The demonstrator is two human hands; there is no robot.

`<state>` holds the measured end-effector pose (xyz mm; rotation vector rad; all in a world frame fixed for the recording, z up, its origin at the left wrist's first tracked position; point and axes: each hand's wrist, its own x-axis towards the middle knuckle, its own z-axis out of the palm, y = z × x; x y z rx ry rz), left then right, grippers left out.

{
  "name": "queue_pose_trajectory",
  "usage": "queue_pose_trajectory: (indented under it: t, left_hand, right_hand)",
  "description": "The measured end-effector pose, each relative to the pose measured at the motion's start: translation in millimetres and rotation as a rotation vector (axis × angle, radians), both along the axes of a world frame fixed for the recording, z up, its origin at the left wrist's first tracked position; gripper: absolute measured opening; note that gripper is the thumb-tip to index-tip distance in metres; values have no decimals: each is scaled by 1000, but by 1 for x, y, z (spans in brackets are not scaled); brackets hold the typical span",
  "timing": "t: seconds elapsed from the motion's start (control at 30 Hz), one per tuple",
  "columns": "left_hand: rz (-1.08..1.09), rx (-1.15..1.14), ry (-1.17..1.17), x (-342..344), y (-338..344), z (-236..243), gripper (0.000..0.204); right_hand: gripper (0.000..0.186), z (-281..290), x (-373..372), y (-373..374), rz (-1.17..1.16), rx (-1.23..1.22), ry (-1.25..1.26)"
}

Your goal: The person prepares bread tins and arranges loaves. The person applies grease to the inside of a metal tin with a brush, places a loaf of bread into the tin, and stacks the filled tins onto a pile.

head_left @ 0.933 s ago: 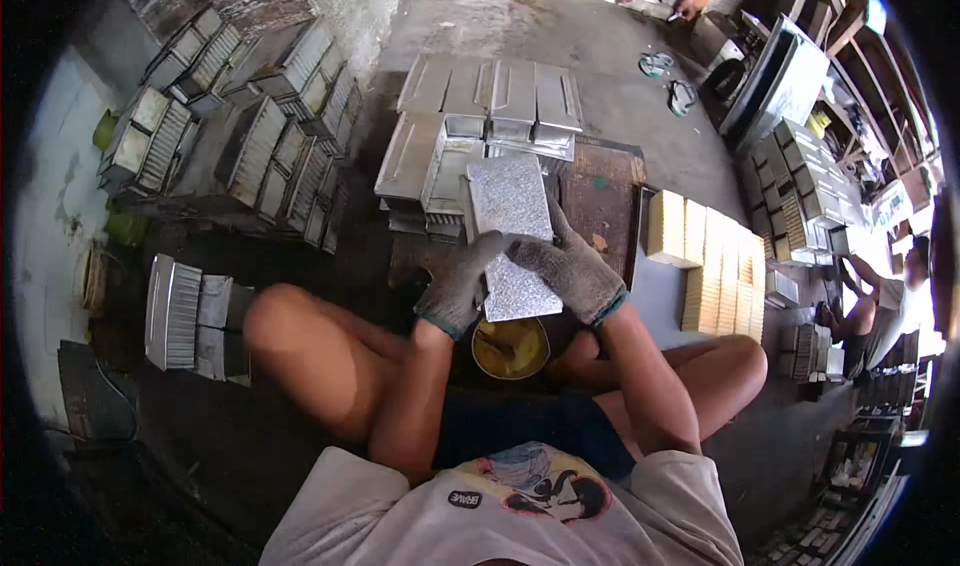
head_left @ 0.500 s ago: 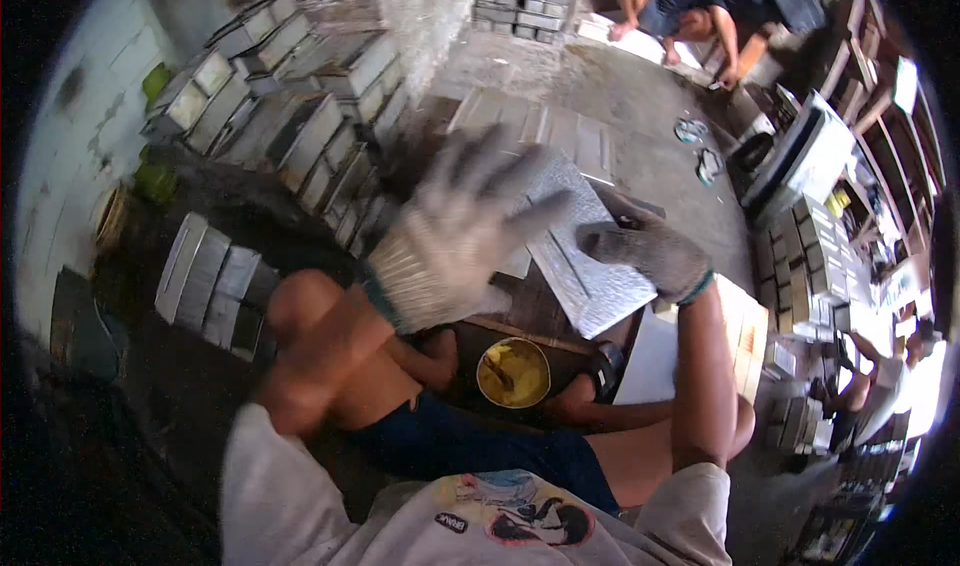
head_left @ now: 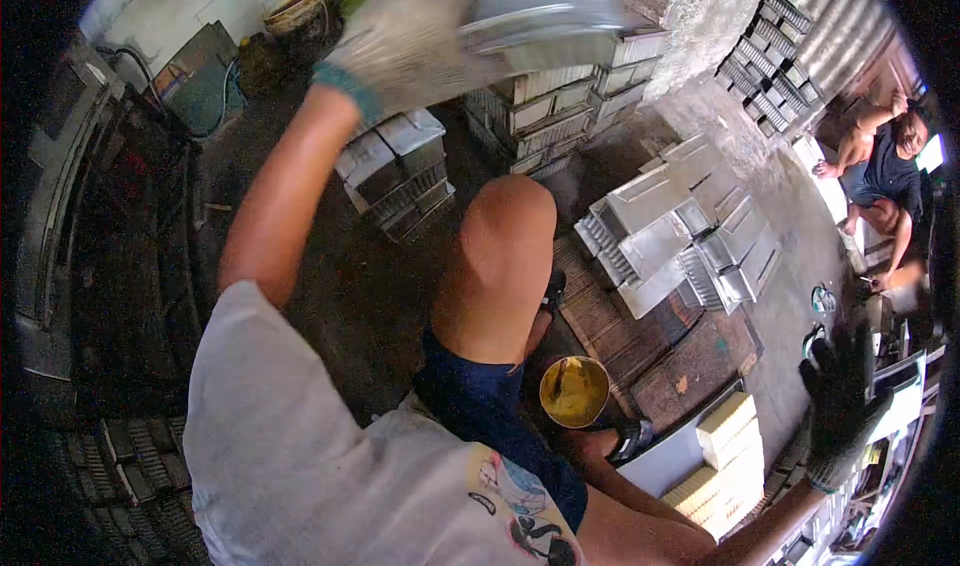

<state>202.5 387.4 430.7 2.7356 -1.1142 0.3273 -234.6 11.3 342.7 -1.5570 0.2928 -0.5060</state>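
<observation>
Left hand (head_left: 410, 41): gloved, fingers closed on the near end of a metal tin (head_left: 545, 26), raised out to the left. Knit glove on smooth metal, one-handed: tin could turn or slide.
Tin: smeared in view; I cannot say how deep the grip goes. If shallow, a quick swing could work it loose.
Right hand (head_left: 845, 396): gloved, fingers spread, nothing seen in them. Far out to the right, so no second support for the tin.
Bare knee (head_left: 505, 226): bent up on the tin's side of the body; a dropped edge could strike it.
Short stack (head_left: 400, 166): tins on the floor beside the knee. A crooked knock from above could dent or topple them.
Tall stack (head_left: 560, 96): beyond the short one; a wide swing might clip its corner.
Bowl (head_left: 545, 394): yellow contents, just beside a foot (head_left: 597, 448). A shifted leg could tip it.
Surface (head_left: 620, 331): low, wooden, carrying piled tins (head_left: 680, 221), some overlapping at angles. A bump could slide the upper ones.
Yellow blocks (head_left: 728, 431): ridged, near the right forearm; a low sweep inward could disturb them.
</observation>
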Motion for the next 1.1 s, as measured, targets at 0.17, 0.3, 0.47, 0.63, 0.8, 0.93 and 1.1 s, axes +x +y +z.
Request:
queue_pose_trajectory:
  t: [0.17,0.3,0.47,0.63,0.8,0.93,1.1]
  left_hand:
    - [340,186,-162,39,74,-115,90]
    - [462,281,-144,58,94,-169,84]
    - [437,256,-305,93,92,-187,84]
    - [317,366,-333,144,117,-241,75]
    - [240,57,-544,53,51,-178,77]
    - [-259,-486,-255,-71,-55,-160,78]
    - [-618,-503,714,-151,-151,-188,68]
  right_hand:
    - [99,-40,7,19,-14,222,42]
    - [100,-43,7,25,25,230,13]
    - [105,-40,-8,28,-41,169,21]
    - [107,-43,9,47,-88,454,-343]
    - [107,-22,37,43,178,500,-519]
    - [113,-17,-3,39,84,554,-517]
    - [99,-21,2,39,-42,465,-375]
